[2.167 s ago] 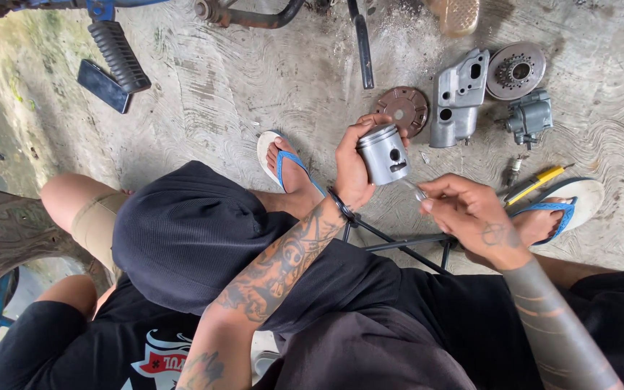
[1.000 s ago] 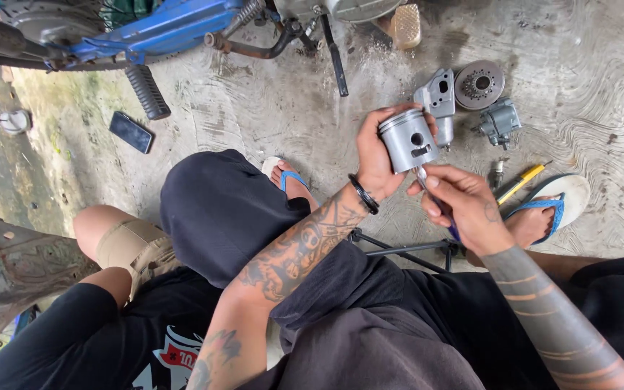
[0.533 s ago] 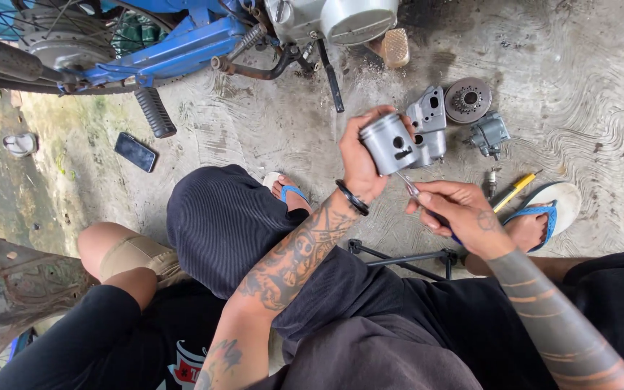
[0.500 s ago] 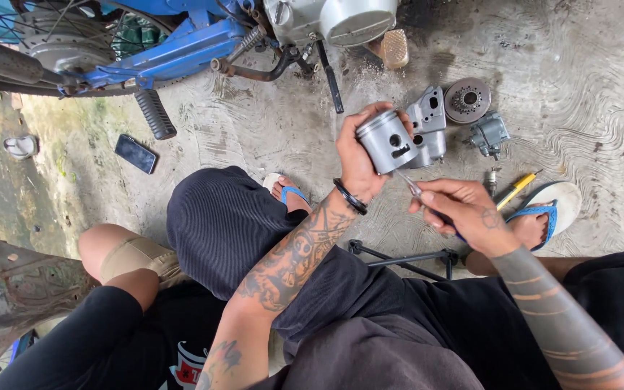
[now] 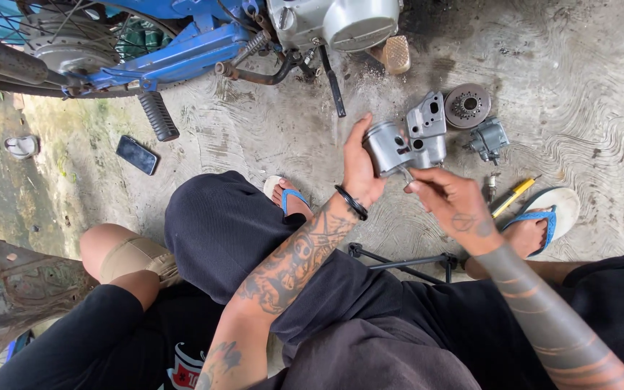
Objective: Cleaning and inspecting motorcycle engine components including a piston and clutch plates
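Note:
My left hand (image 5: 359,170) grips a grey metal piston (image 5: 386,148), held up over the concrete floor with its open side facing right. My right hand (image 5: 453,204) pinches a thin metal tool (image 5: 406,174) whose tip touches the piston's lower edge. A black band sits on my left wrist. Both forearms are tattooed. I am squatting, with blue flip-flops on my feet.
A blue motorbike (image 5: 175,54) with a silver engine (image 5: 337,22) stands at the top. On the floor lie a grey metal cover (image 5: 427,130), a round sprocket plate (image 5: 467,105), a small carburettor-like part (image 5: 490,139), a yellow screwdriver (image 5: 513,195), a phone (image 5: 137,154) and a black frame (image 5: 406,261).
The view has tilted up, bringing the motorbike into sight. My left hand has turned the piston, and my right hand has brought the thin tool up against its lower edge.

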